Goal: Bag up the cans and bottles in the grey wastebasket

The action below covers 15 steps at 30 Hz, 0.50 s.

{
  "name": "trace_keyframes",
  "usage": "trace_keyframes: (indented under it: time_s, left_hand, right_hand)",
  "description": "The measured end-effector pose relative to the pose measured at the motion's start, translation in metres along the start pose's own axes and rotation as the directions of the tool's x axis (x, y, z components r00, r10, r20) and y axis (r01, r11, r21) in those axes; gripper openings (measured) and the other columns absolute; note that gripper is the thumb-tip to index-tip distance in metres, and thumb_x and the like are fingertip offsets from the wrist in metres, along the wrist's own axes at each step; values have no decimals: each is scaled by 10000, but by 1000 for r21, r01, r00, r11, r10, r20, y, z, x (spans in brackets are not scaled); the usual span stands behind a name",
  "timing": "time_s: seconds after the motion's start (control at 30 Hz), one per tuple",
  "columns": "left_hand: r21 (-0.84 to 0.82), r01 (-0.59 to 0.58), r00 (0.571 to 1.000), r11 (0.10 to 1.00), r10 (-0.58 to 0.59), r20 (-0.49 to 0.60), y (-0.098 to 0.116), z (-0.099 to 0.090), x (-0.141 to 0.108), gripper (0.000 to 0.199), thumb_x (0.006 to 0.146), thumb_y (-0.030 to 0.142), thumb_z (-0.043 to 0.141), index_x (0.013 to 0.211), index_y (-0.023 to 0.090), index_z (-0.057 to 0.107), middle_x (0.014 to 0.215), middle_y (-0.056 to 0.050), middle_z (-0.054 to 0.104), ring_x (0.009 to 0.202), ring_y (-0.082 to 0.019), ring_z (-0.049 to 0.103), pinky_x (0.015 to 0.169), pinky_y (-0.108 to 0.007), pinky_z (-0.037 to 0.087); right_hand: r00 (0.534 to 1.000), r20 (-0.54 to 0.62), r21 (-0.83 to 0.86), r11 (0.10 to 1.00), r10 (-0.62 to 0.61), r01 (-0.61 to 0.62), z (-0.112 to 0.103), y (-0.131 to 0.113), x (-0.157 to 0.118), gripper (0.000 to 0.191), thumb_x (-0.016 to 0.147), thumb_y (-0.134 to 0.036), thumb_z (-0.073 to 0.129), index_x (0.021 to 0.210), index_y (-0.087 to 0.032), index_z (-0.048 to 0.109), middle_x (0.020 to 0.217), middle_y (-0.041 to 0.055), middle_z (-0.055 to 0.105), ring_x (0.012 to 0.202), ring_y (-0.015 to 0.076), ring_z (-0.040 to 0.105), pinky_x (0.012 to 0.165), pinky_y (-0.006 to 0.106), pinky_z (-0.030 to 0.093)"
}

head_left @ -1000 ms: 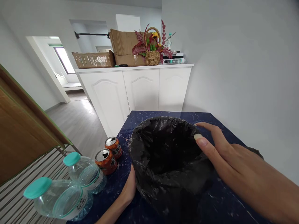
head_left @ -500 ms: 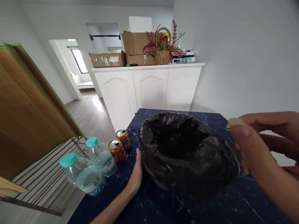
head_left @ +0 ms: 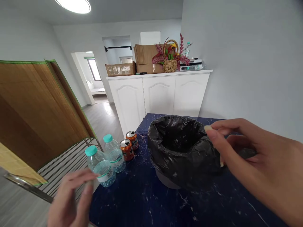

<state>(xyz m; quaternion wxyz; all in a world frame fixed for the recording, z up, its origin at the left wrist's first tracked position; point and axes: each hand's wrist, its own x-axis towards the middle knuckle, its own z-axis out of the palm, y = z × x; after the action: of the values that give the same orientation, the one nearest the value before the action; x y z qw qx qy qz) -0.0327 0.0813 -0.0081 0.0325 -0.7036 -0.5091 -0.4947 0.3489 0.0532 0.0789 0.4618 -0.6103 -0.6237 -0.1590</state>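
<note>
A bin lined with a black plastic bag (head_left: 180, 164) stands on the dark blue marbled table (head_left: 142, 201). My right hand (head_left: 246, 151) is at the bag's right side, thumb and index finger close together near the rim; whether they grip the bag cannot be made out. Left of the bin are two orange cans (head_left: 127, 150) (head_left: 132, 140) and two clear bottles with teal caps (head_left: 101, 167) (head_left: 115, 153). My left hand (head_left: 73, 195), blurred, is in front of the nearer bottle, its fingers apart and nothing between them.
At the left stands a metal rack (head_left: 68, 160) with a brown, green-edged mat (head_left: 40, 110) over it. Beyond the table is a white cabinet (head_left: 161, 94) bearing cardboard boxes (head_left: 120, 69) and a flower basket (head_left: 169, 65). A wall rises at the right.
My left hand has left the bin's left side and moved left to the bottles. My right hand has come in closer to the bag's rim. The view has tilted up and turned left.
</note>
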Motion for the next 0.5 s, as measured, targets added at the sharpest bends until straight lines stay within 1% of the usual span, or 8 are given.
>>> trace_keyframes:
  time_s: [0.03,0.07,0.13,0.23,0.33,0.4,0.47,0.5]
  left_hand:
    - [120,-71,991,990,84,-107,-1,-4,13,242,999,496,601,1098,298,696,1181,-88,687,1187,-337,658,1132,-528,503]
    - [221,-119,976,968,155,-151,-3,-5,26,292,1004,505,587,1166,280,679,1260,-114,668,1281,-368,613,1180,-576,450]
    - [340,-165,967,926,219,-127,-6,-5,47,376,1027,532,550,1268,264,656,1373,-136,645,1370,-399,559,1218,-628,387]
    - [321,-161,985,933,172,-7,-14,-2,58,394,1056,543,519,1336,297,646,1487,-105,619,1413,-386,551,1233,-606,384]
    - [242,-102,994,965,93,51,-24,-1,52,379,1065,529,522,1344,310,652,1532,-81,613,1441,-364,551,1240,-563,397]
    - [216,-49,997,975,36,66,-29,-2,45,396,1056,546,536,1342,300,658,1498,-83,648,1418,-353,580,1143,-497,509]
    - [208,14,996,978,-32,84,-32,-1,41,439,1043,577,547,1354,286,653,1419,-91,701,1335,-342,647,926,-392,616]
    - [205,39,994,978,-58,88,-33,-1,39,458,1035,591,553,1357,279,650,1373,-95,724,1278,-335,683,830,-351,626]
  right_hand:
    - [1000,21,26,1000,5,-5,1,0,0,283,1015,-545,584,951,-303,716,553,-78,636,387,116,580,424,251,428]
    - [999,31,50,999,10,-11,2,1,0,292,1014,-548,585,946,-299,720,547,-73,629,406,125,591,435,251,447]
    - [999,43,82,996,15,-18,5,2,0,319,1018,-566,577,956,-291,726,552,-58,620,442,140,603,463,260,471]
    - [998,68,94,996,-3,-4,8,5,-1,332,1033,-561,561,967,-279,723,584,-34,623,447,147,580,476,282,455]
    - [994,104,95,995,-23,13,10,7,1,314,1040,-542,560,959,-279,712,582,-34,610,421,143,538,468,292,431]
    - [993,112,104,994,-28,17,10,9,2,299,1040,-535,570,957,-282,706,575,-44,602,400,132,507,459,292,417]
    - [993,113,120,993,-33,20,11,10,2,276,1041,-525,582,974,-286,702,581,-53,609,401,121,504,462,285,415]
    - [993,115,129,991,-37,22,11,11,2,266,1043,-522,585,983,-290,700,583,-57,612,410,118,512,464,280,417]
